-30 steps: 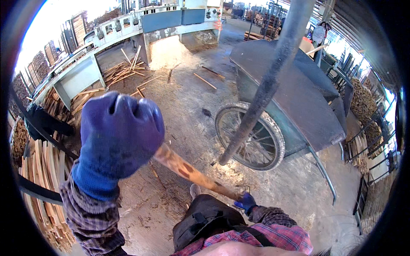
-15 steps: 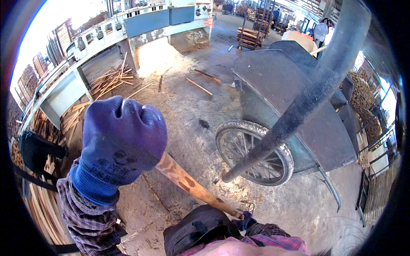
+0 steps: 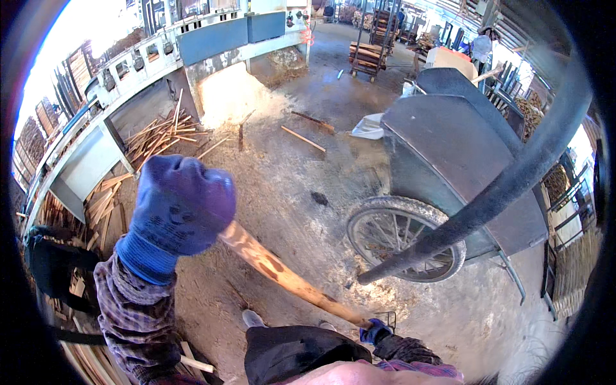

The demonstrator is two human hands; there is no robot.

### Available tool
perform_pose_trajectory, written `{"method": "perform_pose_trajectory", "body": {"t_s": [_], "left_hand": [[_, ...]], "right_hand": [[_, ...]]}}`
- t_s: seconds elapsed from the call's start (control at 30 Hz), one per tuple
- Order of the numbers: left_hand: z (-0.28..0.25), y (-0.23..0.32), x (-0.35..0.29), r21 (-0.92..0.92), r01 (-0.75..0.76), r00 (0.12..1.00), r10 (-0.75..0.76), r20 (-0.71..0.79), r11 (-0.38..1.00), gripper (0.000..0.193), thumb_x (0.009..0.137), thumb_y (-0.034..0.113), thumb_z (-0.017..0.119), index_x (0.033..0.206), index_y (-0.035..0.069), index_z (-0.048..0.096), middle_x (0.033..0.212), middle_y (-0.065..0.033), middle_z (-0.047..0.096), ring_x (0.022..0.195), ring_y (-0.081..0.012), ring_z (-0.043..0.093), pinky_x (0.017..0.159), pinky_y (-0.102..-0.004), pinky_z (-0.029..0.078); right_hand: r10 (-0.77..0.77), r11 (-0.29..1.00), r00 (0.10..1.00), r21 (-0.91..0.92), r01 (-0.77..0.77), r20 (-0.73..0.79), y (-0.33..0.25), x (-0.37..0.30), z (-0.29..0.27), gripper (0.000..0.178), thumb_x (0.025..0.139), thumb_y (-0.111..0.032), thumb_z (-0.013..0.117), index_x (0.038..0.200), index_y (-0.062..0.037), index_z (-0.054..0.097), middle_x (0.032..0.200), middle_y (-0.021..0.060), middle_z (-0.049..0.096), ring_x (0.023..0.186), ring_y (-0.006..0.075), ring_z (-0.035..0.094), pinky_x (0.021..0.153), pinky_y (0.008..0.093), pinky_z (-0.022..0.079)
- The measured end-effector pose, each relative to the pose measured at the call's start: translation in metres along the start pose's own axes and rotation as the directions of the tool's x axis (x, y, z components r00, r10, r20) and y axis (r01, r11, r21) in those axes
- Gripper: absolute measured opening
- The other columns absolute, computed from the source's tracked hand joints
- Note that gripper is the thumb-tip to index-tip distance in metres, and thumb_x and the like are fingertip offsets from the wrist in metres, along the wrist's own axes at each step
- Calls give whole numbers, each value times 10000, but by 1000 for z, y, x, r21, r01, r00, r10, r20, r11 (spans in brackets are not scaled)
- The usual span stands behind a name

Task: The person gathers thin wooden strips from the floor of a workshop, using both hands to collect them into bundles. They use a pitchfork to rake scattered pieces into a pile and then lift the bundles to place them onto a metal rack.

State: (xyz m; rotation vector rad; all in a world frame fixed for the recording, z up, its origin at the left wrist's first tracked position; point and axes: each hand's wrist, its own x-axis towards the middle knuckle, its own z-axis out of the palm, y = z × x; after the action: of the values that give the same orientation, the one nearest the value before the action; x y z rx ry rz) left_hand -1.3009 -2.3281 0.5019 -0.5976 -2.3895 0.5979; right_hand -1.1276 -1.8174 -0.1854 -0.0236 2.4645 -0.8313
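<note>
My left hand [image 3: 183, 202], in a purple-blue work glove with a blue knit cuff, is closed in a fist at the left of the view. It grips a stout wooden pole [image 3: 276, 269] with dark blotches on its pale brown surface. The pole slants down to the right across my front. At its lower end, close to my body, my right hand [image 3: 375, 332], gloved too, is wrapped around it. Whatever lies past either hand on the pole is hidden.
A metal cart [image 3: 449, 141] with a spoked wheel [image 3: 407, 237] stands at right. A thick dark pipe [image 3: 487, 212] slants across it close by. At left, wood strips [image 3: 160, 131] lie by a machine [image 3: 215, 42], near a pale sawdust heap [image 3: 234, 96].
The cart and pipe appear farther right as the view shifts. My left fist sits slightly lower in the view, still on the pole. A white bag and my shoes now show.
</note>
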Motion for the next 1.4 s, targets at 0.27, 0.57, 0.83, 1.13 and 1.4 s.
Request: {"method": "perform_pose_trajectory", "body": {"t_s": [0.27,0.57,0.83,1.13,1.4], "left_hand": [[2,-213,-116,272,73,983,-114,141,960,303,604,274,611,854,109,562,730,-34,527,795,-244,540,677,-422,408],[9,-329,-307,547,227,945,-319,78,806,317,757,157,627,1048,49,561,864,-118,533,845,-302,520,735,-418,424],[44,-309,-345,554,472,793,-605,72,685,317,797,153,630,1098,73,569,828,-93,553,783,-263,542,678,-381,448],[146,-270,-255,646,573,540,-825,165,504,320,843,149,633,1154,99,578,787,-66,576,713,-219,566,613,-340,475],[277,-294,-88,665,438,643,-728,239,605,279,768,100,715,1031,69,628,729,-48,556,636,-204,562,541,-333,468]], "right_hand": [[-321,947,912,99,306,257,-354,16,13,162,762,-232,608,845,-93,619,772,131,632,715,302,605,628,393,485],[-450,893,890,11,450,78,-542,125,34,222,636,-230,723,781,-83,641,763,147,643,737,309,629,609,412,463],[-419,645,901,737,205,116,-651,256,2,292,609,108,501,852,-47,551,623,122,563,508,252,551,429,361,431],[-171,119,942,955,-271,289,-683,514,-59,255,794,-309,541,688,-77,557,634,95,570,554,268,544,513,399,454],[11,-1,845,845,-534,534,-728,624,-151,186,805,-250,586,677,-128,527,640,18,550,576,187,529,544,338,461]]}}
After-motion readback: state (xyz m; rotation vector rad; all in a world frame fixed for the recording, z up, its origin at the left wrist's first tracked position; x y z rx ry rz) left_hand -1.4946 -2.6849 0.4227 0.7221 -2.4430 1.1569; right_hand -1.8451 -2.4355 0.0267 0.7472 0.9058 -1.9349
